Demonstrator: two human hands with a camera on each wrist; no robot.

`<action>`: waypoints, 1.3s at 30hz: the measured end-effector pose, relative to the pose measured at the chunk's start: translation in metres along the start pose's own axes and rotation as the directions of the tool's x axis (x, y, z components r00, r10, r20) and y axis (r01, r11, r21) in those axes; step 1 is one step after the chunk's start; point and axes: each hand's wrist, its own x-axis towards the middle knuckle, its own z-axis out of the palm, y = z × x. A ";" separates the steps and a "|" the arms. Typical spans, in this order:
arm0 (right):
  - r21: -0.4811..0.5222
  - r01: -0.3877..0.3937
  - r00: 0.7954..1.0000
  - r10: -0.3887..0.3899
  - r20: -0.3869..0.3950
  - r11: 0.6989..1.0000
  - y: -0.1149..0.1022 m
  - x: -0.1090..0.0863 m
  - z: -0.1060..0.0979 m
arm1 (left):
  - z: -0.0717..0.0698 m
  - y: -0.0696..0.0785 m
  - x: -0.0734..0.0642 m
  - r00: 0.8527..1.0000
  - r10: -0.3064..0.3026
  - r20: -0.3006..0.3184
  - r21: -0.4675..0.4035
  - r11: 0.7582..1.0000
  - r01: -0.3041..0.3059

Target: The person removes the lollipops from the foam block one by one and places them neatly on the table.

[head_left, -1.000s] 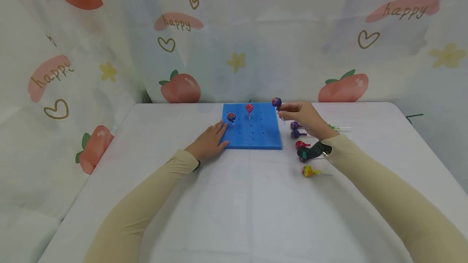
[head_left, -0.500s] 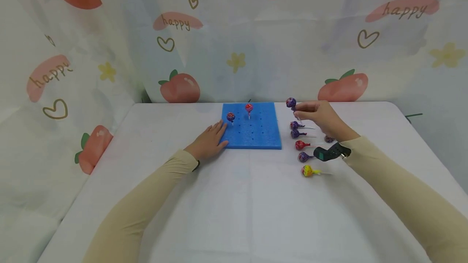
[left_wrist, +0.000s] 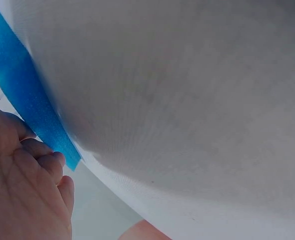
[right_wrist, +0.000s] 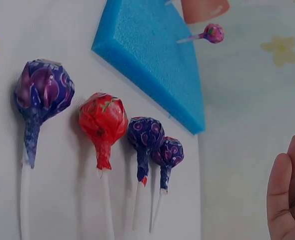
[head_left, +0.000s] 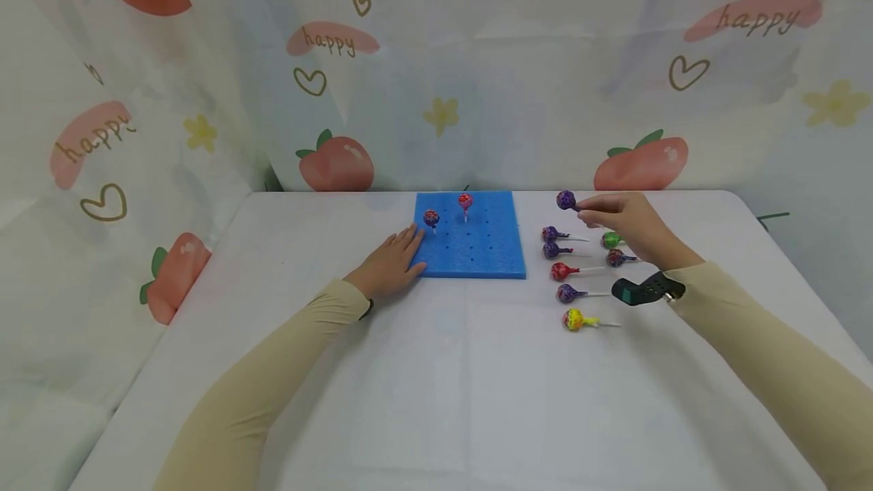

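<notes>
My right hand (head_left: 630, 222) pinches a purple-wrapped lollipop (head_left: 566, 200) by its stick, at the back of the table right of the board. The same lollipop's white stick shows against the fingers at the right edge of the right wrist view. My left hand (head_left: 390, 264) rests with fingers extended on the left edge of a blue foam board (head_left: 477, 248) dotted with small holes. Two lollipops stand upright in the board: a dark one (head_left: 432, 219) near the left edge and a pink-red one (head_left: 465, 201) toward the back. In the left wrist view, fingertips (left_wrist: 52, 162) lie against the board's side.
Right of the board lies a column of lollipops: purple ones (head_left: 567, 293), a red one (head_left: 561, 271) and a yellow one (head_left: 574, 319). A green lollipop (head_left: 611, 239) and a dark one (head_left: 616, 258) lie farther right, near the right wrist. A patterned curtain (head_left: 546, 97) hangs behind the table.
My right hand has moved right with the purple lollipop, away from the board's back right corner, uncovering the green and dark lollipops. My left hand has stayed at the board.
</notes>
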 end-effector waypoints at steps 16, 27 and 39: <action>0.042 -0.049 0.998 0.050 -0.034 0.998 0.023 -0.008 -0.021 | 0.001 -0.001 0.002 1.000 -0.002 0.005 -0.004 1.000 0.002; 0.030 -0.067 0.994 0.070 -0.087 0.997 0.037 -0.020 -0.035 | 0.002 -0.001 0.002 1.000 -0.005 0.002 0.007 1.000 0.005; 0.016 -0.089 0.989 0.090 -0.117 0.996 0.058 -0.032 -0.047 | 0.004 -0.002 0.004 1.000 -0.009 -0.002 0.028 1.000 0.009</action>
